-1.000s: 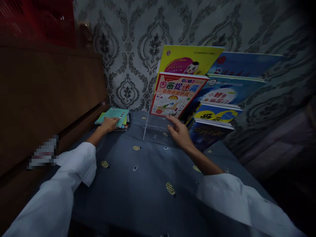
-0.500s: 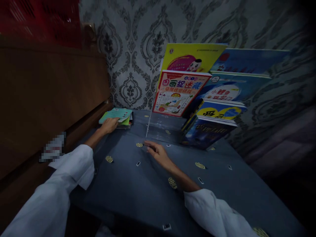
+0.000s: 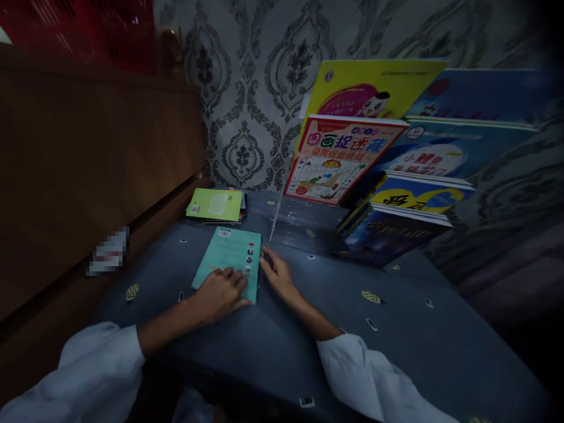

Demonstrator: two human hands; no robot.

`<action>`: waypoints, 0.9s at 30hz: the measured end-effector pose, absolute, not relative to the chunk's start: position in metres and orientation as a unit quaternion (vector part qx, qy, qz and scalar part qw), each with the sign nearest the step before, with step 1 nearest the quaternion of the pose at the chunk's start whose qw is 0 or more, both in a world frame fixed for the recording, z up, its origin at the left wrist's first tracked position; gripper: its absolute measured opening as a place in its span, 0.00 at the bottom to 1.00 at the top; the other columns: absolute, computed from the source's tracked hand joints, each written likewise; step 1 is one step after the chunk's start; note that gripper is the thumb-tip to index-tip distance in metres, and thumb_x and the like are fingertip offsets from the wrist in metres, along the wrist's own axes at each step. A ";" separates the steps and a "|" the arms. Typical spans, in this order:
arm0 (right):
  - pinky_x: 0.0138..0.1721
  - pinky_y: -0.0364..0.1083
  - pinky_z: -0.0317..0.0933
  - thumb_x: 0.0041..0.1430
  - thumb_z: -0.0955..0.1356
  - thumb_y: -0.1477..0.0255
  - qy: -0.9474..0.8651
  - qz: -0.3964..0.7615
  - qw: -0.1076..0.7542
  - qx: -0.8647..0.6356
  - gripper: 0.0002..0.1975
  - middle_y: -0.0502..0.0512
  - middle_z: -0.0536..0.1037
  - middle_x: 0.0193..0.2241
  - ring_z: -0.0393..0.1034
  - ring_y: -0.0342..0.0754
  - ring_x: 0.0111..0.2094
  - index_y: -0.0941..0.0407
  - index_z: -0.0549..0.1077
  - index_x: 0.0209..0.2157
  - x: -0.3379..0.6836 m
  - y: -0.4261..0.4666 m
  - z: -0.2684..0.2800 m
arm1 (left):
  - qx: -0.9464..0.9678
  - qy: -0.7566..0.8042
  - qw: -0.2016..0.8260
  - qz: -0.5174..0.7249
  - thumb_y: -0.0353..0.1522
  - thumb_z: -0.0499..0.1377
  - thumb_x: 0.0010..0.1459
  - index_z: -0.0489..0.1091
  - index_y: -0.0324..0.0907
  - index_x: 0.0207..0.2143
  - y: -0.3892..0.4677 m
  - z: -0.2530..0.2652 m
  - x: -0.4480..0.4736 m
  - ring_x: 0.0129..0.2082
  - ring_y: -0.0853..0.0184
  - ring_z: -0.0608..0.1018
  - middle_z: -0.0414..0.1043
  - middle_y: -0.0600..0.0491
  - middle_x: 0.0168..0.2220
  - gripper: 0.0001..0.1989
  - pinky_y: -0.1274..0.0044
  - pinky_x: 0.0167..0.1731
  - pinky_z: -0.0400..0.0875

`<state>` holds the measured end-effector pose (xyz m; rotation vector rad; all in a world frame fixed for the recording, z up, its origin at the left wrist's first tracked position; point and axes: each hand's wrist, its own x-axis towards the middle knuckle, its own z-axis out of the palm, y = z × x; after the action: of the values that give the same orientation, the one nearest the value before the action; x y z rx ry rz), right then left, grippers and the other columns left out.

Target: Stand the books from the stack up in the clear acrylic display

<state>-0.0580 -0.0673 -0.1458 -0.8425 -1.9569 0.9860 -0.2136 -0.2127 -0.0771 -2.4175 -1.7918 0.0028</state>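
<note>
A teal book [image 3: 231, 249], with a barcode and small pictures on its cover, is low over or on the dark tablecloth. My left hand [image 3: 222, 291] holds it by its near part, fingers bent over the cover and thumb by the near right corner. My right hand [image 3: 277, 273] is beside the book's right edge, its fingers apart and nothing held; whether the fingertips touch the edge I cannot tell. Behind lies a small stack of books, a yellow-green book [image 3: 215, 204] on top.
On the right a clear stand [image 3: 299, 226] holds several upright books, among them a red-bordered book [image 3: 341, 161] and a yellow book [image 3: 383, 82]. A wooden cabinet [image 3: 97, 141] borders the table's left side. Patterned wallpaper [image 3: 242, 153] is behind.
My left hand has brought the teal book off the stack, toward me and to the right. The yellow-green book now shows on top. My right hand stays near the stand's front.
</note>
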 end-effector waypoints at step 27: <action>0.62 0.64 0.56 0.67 0.62 0.66 -0.856 0.256 0.331 -0.302 0.21 0.65 0.66 0.63 0.61 0.59 0.64 0.56 0.71 0.57 -0.040 -0.107 -0.163 | -0.612 -0.773 0.170 0.001 0.24 0.45 0.65 0.53 0.35 0.66 -0.084 -0.069 -0.347 0.56 0.49 0.69 0.67 0.34 0.55 0.26 0.60 0.53 0.64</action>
<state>-0.0403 -0.1068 -0.1630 -0.7898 -2.2381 0.6691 -0.3469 -0.0837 -0.0685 -1.7375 -2.1947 0.0022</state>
